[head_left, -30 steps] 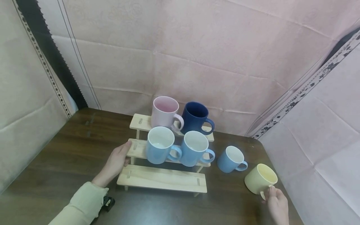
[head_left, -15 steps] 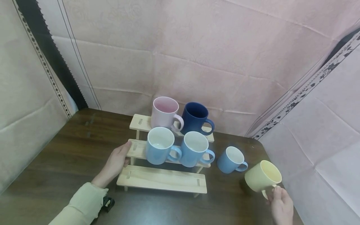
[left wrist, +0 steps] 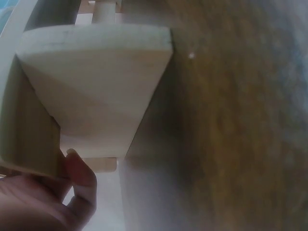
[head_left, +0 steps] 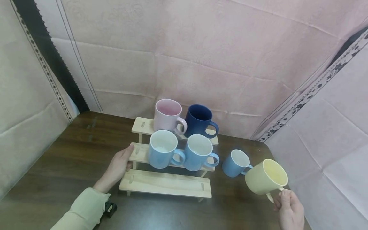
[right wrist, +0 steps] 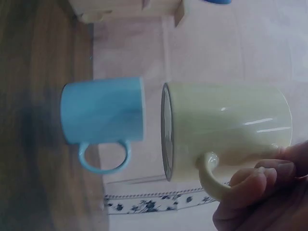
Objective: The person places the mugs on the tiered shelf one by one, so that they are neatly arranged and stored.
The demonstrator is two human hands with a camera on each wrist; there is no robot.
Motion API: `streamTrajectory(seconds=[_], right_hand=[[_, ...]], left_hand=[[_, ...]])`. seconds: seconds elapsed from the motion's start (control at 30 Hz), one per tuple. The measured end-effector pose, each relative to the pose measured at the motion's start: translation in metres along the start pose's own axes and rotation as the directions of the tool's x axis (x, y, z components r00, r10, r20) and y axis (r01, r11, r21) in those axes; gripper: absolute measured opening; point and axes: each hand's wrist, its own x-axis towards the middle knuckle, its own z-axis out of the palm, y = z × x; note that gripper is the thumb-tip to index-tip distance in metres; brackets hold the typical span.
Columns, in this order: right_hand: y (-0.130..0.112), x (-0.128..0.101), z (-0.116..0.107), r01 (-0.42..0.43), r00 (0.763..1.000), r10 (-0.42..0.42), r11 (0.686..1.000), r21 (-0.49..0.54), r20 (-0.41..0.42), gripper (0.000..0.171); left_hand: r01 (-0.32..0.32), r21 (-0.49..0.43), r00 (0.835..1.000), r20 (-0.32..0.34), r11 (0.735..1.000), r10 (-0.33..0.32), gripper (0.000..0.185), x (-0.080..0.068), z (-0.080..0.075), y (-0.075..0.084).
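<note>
Nearest, at the lower right: right hand point(head_left: 290, 209) with its grip closed round the handle of a pale yellow glazed ceramic mug point(head_left: 265, 177), fingers curled through and about the loop — mug lifted clear of the dark brown wooden worktop point(head_left: 57, 172), tipped a little, mouth up and toward the camera. Likely rigid, fairly heavy for its size, glaze smooth and slippery, apt to chip if knocked against its neighbour; handle the natural hold, as taken here, with a second hand under the body if steadiness is wanted. Just beside it, standing on the worktop: small sky-blue ceramic mug point(head_left: 235, 163), handle to the right, close but apart in the wrist view. At the lower left: left hand point(head_left: 116, 167), cream sleeve behind it, fingers mostly straight and resting against the end of the middle step of a pale three-tier wooden stair rack point(head_left: 165, 183) — thumb on the board edge. Bottom step bare. Middle step: two light blue mugs point(head_left: 164, 153) side by side. Top step, farthest: pink mug point(head_left: 167, 115) and navy mug point(head_left: 200, 120).
</note>
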Motion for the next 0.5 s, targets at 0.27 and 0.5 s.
streamTrajectory(seconds=[0.27,0.5], right_hand=[[-0.02,-0.014,0.01,0.135,0.99,-0.139,0.987,0.091,0.04,0.033],[-0.029,-0.024,0.015,0.228,0.947,-0.265,0.953,0.198,0.183,0.029]], left_hand=[[-0.013,0.001,1.0,-0.005,1.0,0.013,0.068,0.0,0.0,-0.001],[-0.017,0.011,1.0,-0.013,1.0,0.017,0.068,0.0,0.0,-0.001]])
